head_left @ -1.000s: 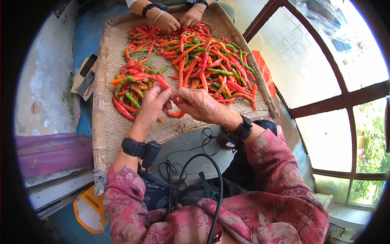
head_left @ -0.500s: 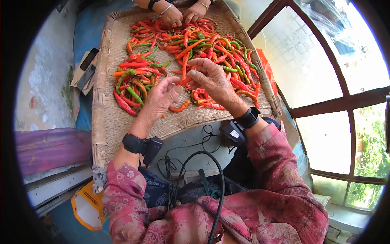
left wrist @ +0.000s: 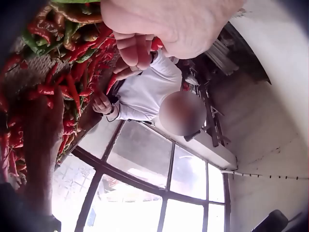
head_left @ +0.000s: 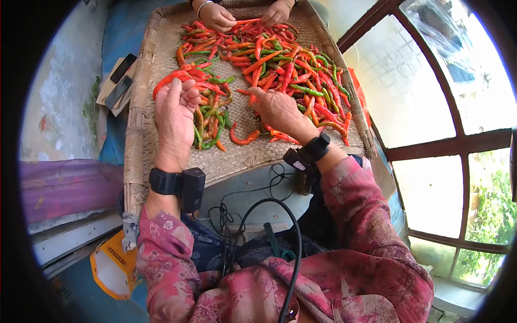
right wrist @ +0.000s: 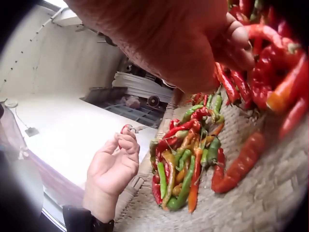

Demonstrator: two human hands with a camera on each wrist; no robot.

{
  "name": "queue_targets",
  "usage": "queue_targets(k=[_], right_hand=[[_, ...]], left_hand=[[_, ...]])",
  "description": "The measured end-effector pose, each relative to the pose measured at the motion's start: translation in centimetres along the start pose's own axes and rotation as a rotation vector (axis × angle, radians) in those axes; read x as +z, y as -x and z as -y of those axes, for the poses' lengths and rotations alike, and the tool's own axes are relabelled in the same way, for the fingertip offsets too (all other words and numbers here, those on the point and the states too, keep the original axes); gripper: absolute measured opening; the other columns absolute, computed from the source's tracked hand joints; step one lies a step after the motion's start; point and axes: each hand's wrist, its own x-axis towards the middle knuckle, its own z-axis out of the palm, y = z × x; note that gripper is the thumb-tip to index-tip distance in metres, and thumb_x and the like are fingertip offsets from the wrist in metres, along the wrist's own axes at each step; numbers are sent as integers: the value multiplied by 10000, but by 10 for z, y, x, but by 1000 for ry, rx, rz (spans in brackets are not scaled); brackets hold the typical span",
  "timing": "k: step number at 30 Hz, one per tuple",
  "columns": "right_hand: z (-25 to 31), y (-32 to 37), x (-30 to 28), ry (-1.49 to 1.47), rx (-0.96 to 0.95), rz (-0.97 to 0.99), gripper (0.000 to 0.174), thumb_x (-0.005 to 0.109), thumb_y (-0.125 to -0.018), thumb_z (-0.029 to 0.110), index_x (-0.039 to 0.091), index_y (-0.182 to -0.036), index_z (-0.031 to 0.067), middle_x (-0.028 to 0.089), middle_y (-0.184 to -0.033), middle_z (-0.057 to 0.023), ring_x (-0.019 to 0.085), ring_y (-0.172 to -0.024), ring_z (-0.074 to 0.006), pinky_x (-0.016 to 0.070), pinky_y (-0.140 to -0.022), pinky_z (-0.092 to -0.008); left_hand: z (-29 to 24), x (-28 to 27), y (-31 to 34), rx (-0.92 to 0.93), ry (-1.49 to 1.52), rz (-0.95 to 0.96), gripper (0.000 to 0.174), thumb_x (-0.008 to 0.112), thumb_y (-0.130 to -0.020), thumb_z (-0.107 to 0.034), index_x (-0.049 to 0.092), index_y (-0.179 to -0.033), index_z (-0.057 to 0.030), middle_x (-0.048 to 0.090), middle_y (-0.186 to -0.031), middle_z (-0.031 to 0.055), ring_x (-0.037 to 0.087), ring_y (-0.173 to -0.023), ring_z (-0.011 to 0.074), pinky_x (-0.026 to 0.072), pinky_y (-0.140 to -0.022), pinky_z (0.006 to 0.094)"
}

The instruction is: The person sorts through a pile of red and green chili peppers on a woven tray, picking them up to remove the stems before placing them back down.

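Observation:
Between its thumb and fingers my left hand point(head_left: 176, 121) holds a curved red pepper point(head_left: 165, 82), raised over the smaller mixed pile's left side. In the right wrist view, a bit of red shows at the left hand's point(right wrist: 113, 166) fingertips. My right hand point(head_left: 283, 114) is at the near left edge of the larger pepper heap point(head_left: 293, 70), its index finger against a small red pepper point(head_left: 244, 92). From the right wrist, its curled fingers point(right wrist: 239, 38) meet a red pepper point(right wrist: 265, 33); whether they grip it is unclear. A curved red pepper point(head_left: 245, 138) lies alone on the woven tray point(head_left: 183, 164).
Across the tray another person's hands point(head_left: 218, 16) hold a long red pepper point(head_left: 246, 21). Two phones point(head_left: 123, 68) lie left of the rim. Black cables point(head_left: 258, 204) loop over my lap. A window point(head_left: 431, 134) stands at the right.
My hands have moved apart: the left went to the left with a red pepper, the right stays by the larger heap. The other person's hands have spread, with a pepper between them.

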Motion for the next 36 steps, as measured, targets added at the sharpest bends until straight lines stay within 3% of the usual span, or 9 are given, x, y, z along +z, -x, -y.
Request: queue_targets(k=[6,12,17,22,23,28,31,34,36], right_hand=[[-3,-10,26,152,-19,-84,295,582,-804,245,537,-1076,140,587,-727,-130,605,-698,-313,465,-565,-427],[-4,-14,13,-615,60,-54,189,673,-725,158,565,-841,55,553,-596,-44,574,-584,-154,464,-543,-316],[13,11,-21,-1121,65,29,275,585,-806,77,507,-1068,54,557,-694,8,517,-610,-80,449,-557,-253],[27,35,-19,-971,-223,146,689,581,-849,100,154,-1389,66,543,-1012,-193,564,-818,-206,463,-742,-308],[25,39,-14,-935,-271,135,709,533,-891,80,65,-1422,109,541,-951,-100,532,-836,-97,460,-730,-281],[14,40,-34,-748,-155,185,675,576,-871,140,162,-1402,78,560,-745,-47,536,-675,-98,468,-611,-265],[-2,34,-37,-604,-142,-45,417,544,-878,170,434,-1252,22,574,-651,-45,577,-576,-116,469,-570,-274],[-12,29,-14,-399,-176,-133,283,518,-847,115,534,-1113,19,602,-784,-124,611,-706,-220,490,-636,-331],[-10,29,-6,-165,-278,-103,281,517,-780,47,562,-1057,50,564,-885,-159,572,-850,-305,489,-682,-388]], left_hand=[[6,-2,6,-35,-90,49,281,522,-895,-184,479,-1116,-15,592,-859,58,536,-686,78,450,-620,206],[18,10,19,-110,-512,347,289,512,-885,-163,502,-1129,-8,574,-803,31,527,-645,50,449,-580,196],[45,7,25,-72,-774,486,334,500,-907,-278,509,-1128,-28,565,-851,1,536,-700,67,440,-615,196],[43,11,33,-273,-567,539,380,503,-901,-362,562,-1047,-16,583,-799,19,522,-635,63,444,-558,206],[41,12,35,-329,-544,574,357,520,-895,-348,571,-1036,-25,583,-796,12,520,-628,57,437,-550,200],[34,15,31,-198,-485,430,228,556,-884,-288,590,-942,-70,559,-757,-30,475,-617,32,395,-563,179],[22,7,5,-36,-100,191,226,534,-897,-230,567,-1016,-40,615,-833,44,580,-703,91,481,-629,204],[6,6,-1,-39,23,-25,259,515,-906,-217,541,-1077,-24,621,-882,78,608,-751,126,505,-671,227],[10,3,3,-78,-28,78,274,514,-907,-220,532,-1093,-20,617,-883,82,606,-743,125,505,-667,234]])
